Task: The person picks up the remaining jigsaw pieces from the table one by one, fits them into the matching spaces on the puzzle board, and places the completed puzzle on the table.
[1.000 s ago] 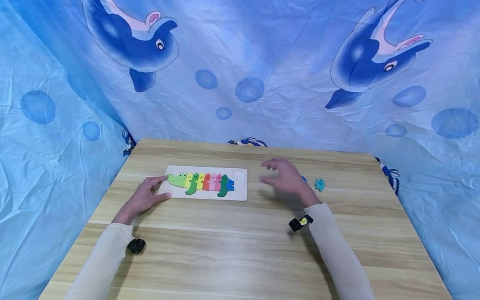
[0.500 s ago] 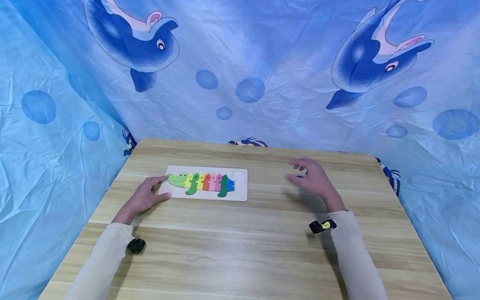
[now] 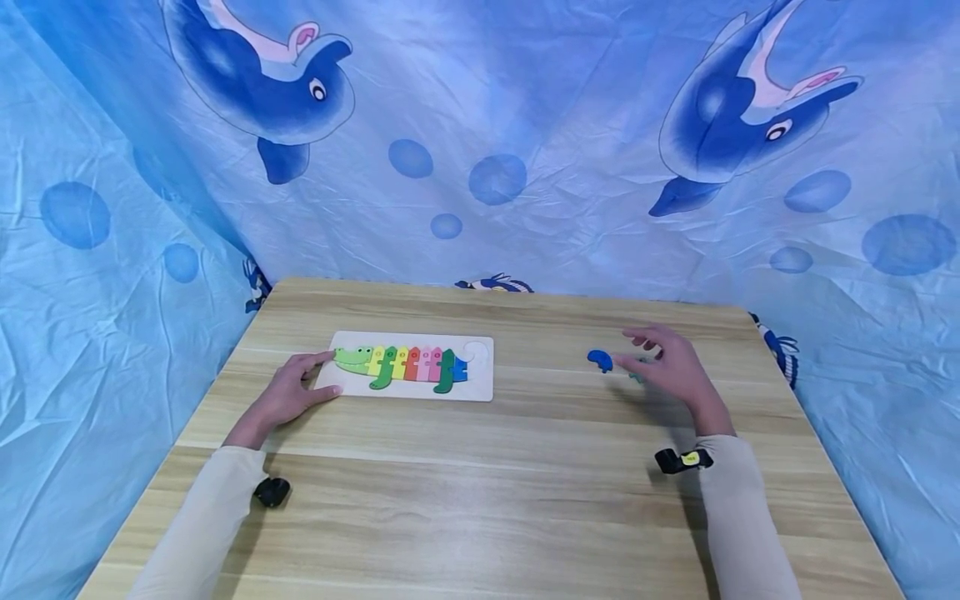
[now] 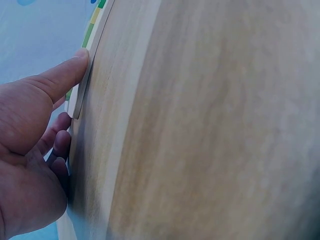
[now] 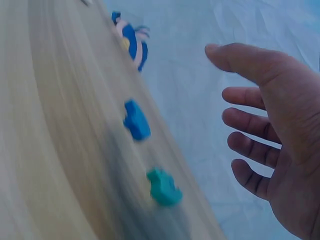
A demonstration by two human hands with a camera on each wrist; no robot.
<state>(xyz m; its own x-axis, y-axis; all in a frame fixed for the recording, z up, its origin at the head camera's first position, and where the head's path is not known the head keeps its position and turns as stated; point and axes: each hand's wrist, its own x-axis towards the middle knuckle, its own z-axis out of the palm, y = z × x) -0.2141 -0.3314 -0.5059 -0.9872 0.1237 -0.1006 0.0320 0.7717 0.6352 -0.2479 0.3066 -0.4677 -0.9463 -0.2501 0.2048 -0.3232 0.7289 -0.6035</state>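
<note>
A white puzzle board [image 3: 481, 381] lies on the table, filled along most of its length with colourful crocodile pieces [image 3: 414, 364]; the curled tail outline at its right end shows bare. My left hand [image 3: 288, 392] grips the board's left end, thumb near the front corner and index finger by the crocodile's snout. In the left wrist view the thumb [image 4: 70, 72] lies against the board's edge. My right hand [image 3: 675, 371] hovers with parted, bent fingers and holds nothing. A blue piece [image 3: 600, 360] lies just left of its thumb. Below it is a teal piece [image 5: 164, 188], mostly hidden in the head view.
The wooden table [image 3: 465, 500] reaches back to a blue curtain [image 3: 570, 233] printed with dolphins and bubbles. Another blue curtain [image 3: 82, 350] hangs along the left side. Small black cameras [image 3: 272, 492] sit at both wrists.
My right hand has moved rightward from near the board's right end to above the teal piece, uncovering the blue piece. The left hand and the board have stayed in place.
</note>
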